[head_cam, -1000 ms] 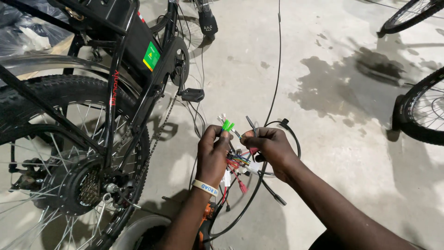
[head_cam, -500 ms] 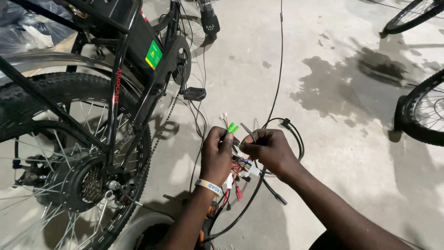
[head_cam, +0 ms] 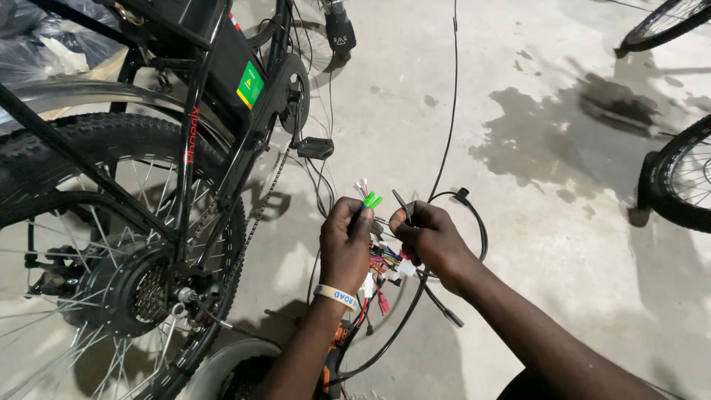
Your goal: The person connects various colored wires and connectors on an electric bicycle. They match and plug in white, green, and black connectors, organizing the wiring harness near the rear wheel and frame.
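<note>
Nearest the camera, both forearms are reaching in from the bottom edge, which is cutting them off at the elbow. The left hand [head_cam: 345, 248], wearing a pale wristband [head_cam: 335, 296], is closing its fingers around a bundle of coloured wires [head_cam: 381, 263]; green connectors [head_cam: 372, 200] are sticking out above its knuckles. Just beside it, the right hand [head_cam: 429, 241] is pinching a thin black cable [head_cam: 404, 209], fingers together on it. How the wires are joining is hidden behind both palms. Beyond, a black cable loop [head_cam: 474, 222] is lying on the stained concrete floor [head_cam: 518, 89]. To the left, a bicycle's rear wheel [head_cam: 111, 281] is running off the edge, and farther right another tyre [head_cam: 678, 181] is only partly showing.
</note>
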